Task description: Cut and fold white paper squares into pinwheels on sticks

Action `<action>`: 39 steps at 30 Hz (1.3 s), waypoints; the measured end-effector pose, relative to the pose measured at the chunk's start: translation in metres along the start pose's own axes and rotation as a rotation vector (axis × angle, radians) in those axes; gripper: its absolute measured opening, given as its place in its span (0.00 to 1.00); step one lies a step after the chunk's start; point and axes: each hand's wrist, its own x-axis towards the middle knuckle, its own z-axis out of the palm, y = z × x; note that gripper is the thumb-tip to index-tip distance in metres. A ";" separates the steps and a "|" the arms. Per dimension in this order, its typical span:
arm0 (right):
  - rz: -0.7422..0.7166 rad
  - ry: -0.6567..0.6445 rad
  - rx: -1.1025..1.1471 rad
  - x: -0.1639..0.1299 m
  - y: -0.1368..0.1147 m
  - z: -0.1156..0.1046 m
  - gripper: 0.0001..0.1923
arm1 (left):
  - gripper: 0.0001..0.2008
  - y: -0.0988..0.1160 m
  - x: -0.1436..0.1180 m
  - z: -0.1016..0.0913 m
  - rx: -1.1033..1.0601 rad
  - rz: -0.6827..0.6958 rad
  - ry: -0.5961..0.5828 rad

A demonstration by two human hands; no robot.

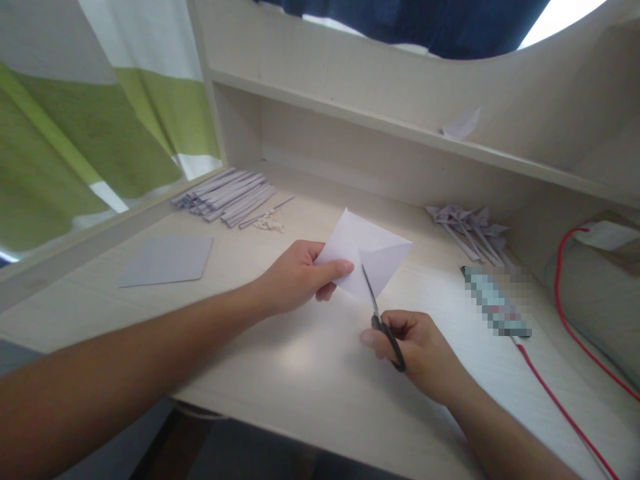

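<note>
The left hand (300,277) pinches a folded sheet of white paper (363,253) between thumb and fingers, holding it up just above the desk (300,360). The right hand (417,350) is closed around the handles of a pair of scissors (383,320), whose blades point up into the lower edge of the paper and look nearly closed, right at the fold. The cut seems barely started; most of the sheet is whole. Well beyond the left hand lies a pile of paper strips (230,197) with small scraps (270,222) beside it, and a flat grey sheet (167,260) sits further left, uncut. Beyond the right hand lies a heap of folded paper pieces (470,230), which suggests several rounds are finished.
</note>
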 end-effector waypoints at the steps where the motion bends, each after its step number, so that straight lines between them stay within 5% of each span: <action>1: -0.002 0.003 -0.001 0.000 0.000 0.000 0.24 | 0.20 0.000 0.000 0.000 -0.002 0.002 0.001; 39: -0.009 0.028 -0.030 -0.001 -0.001 0.000 0.24 | 0.21 -0.003 0.000 0.000 0.000 0.010 -0.006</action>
